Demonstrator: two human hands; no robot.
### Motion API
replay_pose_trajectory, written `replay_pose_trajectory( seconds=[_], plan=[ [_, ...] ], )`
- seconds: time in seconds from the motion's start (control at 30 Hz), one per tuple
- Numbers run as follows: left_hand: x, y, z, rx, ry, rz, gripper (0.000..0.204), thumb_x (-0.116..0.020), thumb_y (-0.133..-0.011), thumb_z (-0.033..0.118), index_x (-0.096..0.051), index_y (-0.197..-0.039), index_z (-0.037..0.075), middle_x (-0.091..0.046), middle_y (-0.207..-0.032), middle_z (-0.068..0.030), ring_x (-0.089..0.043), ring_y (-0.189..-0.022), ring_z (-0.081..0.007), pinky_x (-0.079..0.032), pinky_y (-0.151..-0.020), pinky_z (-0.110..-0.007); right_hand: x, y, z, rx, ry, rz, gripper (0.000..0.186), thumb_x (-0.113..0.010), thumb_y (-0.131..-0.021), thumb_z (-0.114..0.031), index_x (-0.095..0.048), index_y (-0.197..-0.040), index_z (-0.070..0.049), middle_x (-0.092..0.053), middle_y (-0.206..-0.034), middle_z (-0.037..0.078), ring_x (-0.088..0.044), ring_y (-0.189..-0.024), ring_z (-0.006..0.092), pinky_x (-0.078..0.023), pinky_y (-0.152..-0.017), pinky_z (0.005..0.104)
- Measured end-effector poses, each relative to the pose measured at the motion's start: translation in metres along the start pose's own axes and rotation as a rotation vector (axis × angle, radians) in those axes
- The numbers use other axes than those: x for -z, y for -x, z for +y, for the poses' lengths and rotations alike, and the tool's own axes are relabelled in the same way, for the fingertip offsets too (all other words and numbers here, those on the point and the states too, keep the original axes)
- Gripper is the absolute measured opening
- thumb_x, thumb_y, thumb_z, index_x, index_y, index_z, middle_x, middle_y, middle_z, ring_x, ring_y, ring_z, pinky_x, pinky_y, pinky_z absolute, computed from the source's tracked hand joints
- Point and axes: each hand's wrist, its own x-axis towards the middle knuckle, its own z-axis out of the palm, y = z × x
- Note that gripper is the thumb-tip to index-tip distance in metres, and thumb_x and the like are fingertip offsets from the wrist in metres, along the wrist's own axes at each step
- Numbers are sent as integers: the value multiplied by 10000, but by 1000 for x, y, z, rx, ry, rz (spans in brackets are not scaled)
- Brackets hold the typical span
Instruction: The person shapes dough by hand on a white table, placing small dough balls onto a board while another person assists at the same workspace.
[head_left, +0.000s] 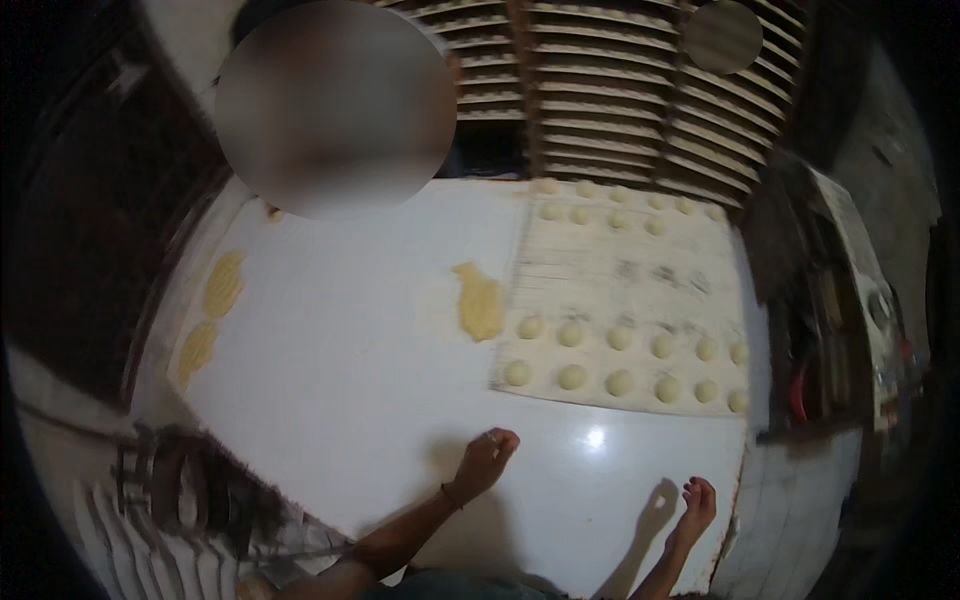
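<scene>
Over the near part of the white table (370, 390), my left hand (487, 462) is closed, its fingers curled in. Whether anything lies inside it is hidden. My right hand (699, 508) hovers near the table's right edge, fingers loosely bent and apart, with nothing visible in it. Beyond my hands, a pale wooden board (600, 285) carries rows of round dough balls (620, 382). A flat, irregular piece of yellow dough (480, 305) lies just left of the board. Neither hand touches the dough or the board.
Two flattened yellow dough pieces (223, 284) lie along the table's left edge. A person, mostly blurred out (335, 110), is at the far left side. Behind the table stands a tall rack of shelves (600, 95). A cluttered bench (835, 330) is on the right.
</scene>
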Motion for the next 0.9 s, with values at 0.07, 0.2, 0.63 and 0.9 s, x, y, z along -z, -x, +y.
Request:
replay_pose_trajectory(
  seconds=[0.07, 0.2, 0.63, 0.9],
  plan=[
    [52, 66, -46, 253, -3, 36, 162, -514, -921, 168, -601, -943, 34, -621, -845, -108, -615, -796, -218, -488, -722, -323, -29, 1, 13, -42, -68, -133, 213, -542, -900, -80, -589, -1083, 18, -617, -1014, 97, -582, -929, 193, -467, -837, 286],
    [178, 169, -172, 308, 180, 550, 212, -525, -920, 176, -531, -1074, 31, -601, -957, -83, -609, -851, -178, -498, -758, -302, -127, 45, -14, 100, 157, -424, 251, -526, -935, -163, -601, -1077, 29, -634, -989, 113, -597, -881, 200, -489, -811, 320],
    [670, 54, -496, 345, 977, 1603, 381, -569, -850, 51, -498, -1224, 70, -526, -1109, -72, -519, -1001, -191, -420, -880, -299, -393, 243, -59, 111, 523, -804, 265, -548, -931, -181, -612, -1080, 29, -645, -994, 126, -609, -885, 200, -498, -759, 316],
    [791, -12, -584, 403, 770, 1586, 399, -657, -704, 1, -521, -1075, 51, -538, -981, -85, -533, -884, -202, -467, -763, -362, -470, 285, -92, 197, 527, -655, 291, -545, -912, -203, -619, -1074, 27, -647, -991, 134, -614, -863, 218, -492, -746, 328]
  ],
)
